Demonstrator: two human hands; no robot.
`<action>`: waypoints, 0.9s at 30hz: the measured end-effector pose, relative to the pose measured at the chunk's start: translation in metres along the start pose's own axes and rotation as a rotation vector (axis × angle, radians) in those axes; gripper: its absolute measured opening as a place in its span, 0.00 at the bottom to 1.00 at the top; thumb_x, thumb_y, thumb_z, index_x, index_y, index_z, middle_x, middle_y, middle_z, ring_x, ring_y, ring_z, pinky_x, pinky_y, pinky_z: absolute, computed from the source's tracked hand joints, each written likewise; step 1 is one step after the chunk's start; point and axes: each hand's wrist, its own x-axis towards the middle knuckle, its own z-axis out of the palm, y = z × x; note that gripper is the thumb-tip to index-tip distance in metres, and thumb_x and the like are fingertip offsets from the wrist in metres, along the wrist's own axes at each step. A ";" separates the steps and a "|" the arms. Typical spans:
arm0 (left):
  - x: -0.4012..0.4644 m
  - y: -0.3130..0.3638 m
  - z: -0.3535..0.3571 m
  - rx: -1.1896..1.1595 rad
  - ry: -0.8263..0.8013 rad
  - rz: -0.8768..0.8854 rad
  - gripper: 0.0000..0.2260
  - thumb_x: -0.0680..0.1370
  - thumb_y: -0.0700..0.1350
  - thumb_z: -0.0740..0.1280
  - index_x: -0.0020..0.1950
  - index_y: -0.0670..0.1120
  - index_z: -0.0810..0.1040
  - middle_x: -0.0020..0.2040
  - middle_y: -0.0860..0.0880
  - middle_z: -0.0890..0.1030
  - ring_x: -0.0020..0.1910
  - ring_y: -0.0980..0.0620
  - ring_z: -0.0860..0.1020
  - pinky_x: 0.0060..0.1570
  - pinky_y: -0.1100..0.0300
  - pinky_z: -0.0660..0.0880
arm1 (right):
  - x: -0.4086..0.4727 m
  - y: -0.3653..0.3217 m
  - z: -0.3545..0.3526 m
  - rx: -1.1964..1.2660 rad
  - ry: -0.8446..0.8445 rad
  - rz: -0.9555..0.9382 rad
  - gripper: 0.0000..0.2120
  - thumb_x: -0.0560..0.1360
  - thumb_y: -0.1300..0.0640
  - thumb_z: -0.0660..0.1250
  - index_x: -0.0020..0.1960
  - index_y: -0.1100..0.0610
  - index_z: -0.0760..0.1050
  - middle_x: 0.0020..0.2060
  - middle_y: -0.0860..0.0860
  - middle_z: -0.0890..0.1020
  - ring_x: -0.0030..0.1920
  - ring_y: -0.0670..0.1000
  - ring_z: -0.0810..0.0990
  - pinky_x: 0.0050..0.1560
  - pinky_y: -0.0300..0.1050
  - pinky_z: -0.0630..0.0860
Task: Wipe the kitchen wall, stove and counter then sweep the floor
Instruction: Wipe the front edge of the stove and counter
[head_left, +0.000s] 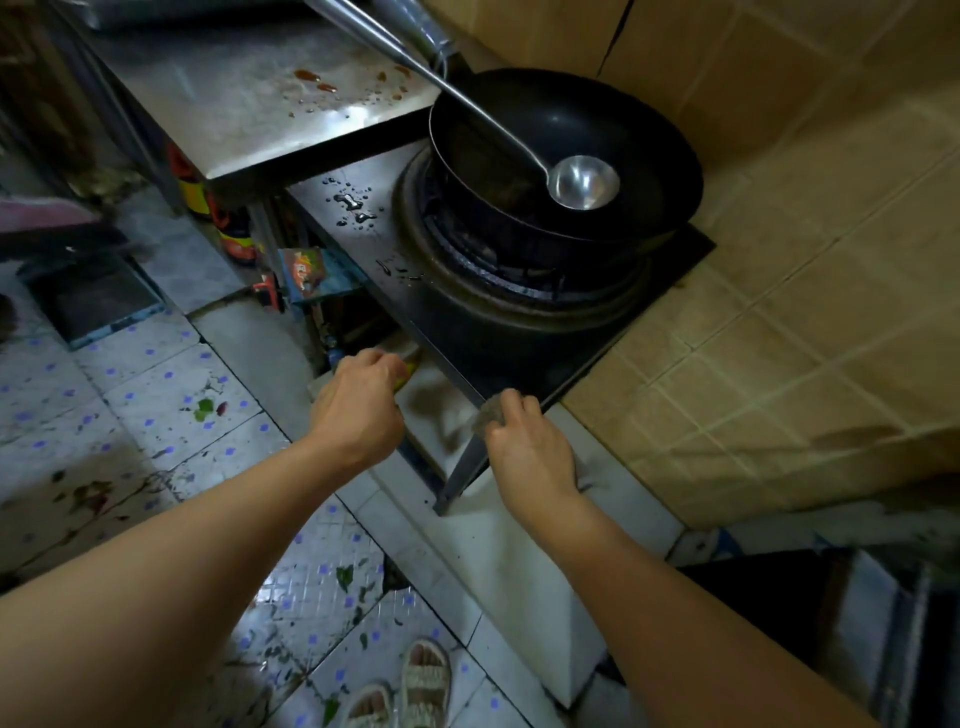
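The left hand (363, 400) is gripping a yellow-green sponge (408, 364) at the stove's (363, 208) seven o'clock edge; the right hand (524, 441) is pinching a scrubber (488, 415) there, seemingly to scour it

Steel table (249, 111) at 11 o'clock — reddish sauce spots (314, 80) and water droplets on its top. Stove top (358, 239) at centre, lower than the table — puddles of water (353, 205) at its far end, black wok (566, 156) on the burner ring. Tiled floor (156, 395) at 8 o'clock: green leaf scraps (203, 409), dark smears.
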 end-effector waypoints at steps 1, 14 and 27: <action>0.000 0.000 -0.004 -0.007 -0.004 -0.001 0.20 0.73 0.34 0.64 0.64 0.45 0.72 0.65 0.46 0.71 0.63 0.45 0.69 0.58 0.47 0.73 | -0.003 0.000 -0.004 0.021 -0.017 0.037 0.13 0.75 0.68 0.61 0.59 0.63 0.74 0.62 0.58 0.66 0.60 0.57 0.68 0.51 0.44 0.71; 0.040 -0.011 -0.038 -0.033 0.072 -0.038 0.23 0.74 0.39 0.67 0.69 0.47 0.67 0.67 0.48 0.69 0.65 0.47 0.67 0.63 0.50 0.69 | 0.102 -0.014 -0.034 0.336 0.251 0.134 0.24 0.77 0.60 0.62 0.72 0.53 0.63 0.73 0.55 0.57 0.73 0.56 0.55 0.70 0.48 0.61; 0.109 -0.039 -0.024 -0.026 0.143 -0.163 0.24 0.72 0.35 0.67 0.67 0.47 0.68 0.67 0.48 0.70 0.65 0.48 0.68 0.61 0.54 0.70 | 0.199 -0.042 0.003 0.409 0.296 -0.121 0.23 0.75 0.71 0.60 0.70 0.68 0.65 0.71 0.63 0.64 0.72 0.60 0.62 0.68 0.51 0.65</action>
